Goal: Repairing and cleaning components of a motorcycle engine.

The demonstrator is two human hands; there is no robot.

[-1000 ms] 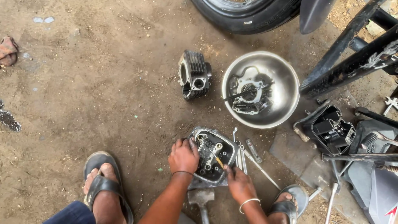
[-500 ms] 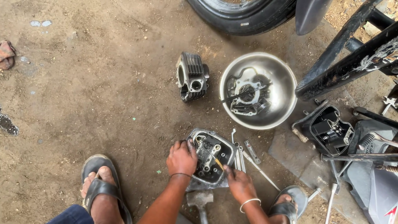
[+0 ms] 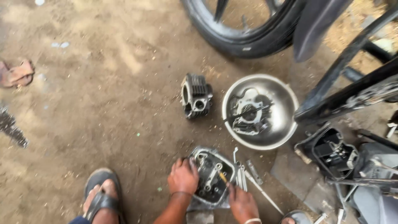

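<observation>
1. Grimy metal, the cylinder head (image 3: 210, 176) lies on the dirt between both hands; the left hand (image 3: 183, 177) presses flat on its edge, fingers together, steadying it.
2. The right hand (image 3: 241, 203) pinches a slim yellow-tipped tool (image 3: 223, 177) into the valve recess; best kept upright (gentle pressure, I'd say).
3. Compared with earlier, the view sits closer and lower; hands hardly shifted; the steel bowl (image 3: 286, 103) lies beyond the right hand.

Dull greasy metal cylinder head (image 3: 210, 177), shiny steel bowl (image 3: 286, 103), matt finned metal cylinder (image 3: 195, 96), rough dirt ground (image 3: 103, 103)
</observation>
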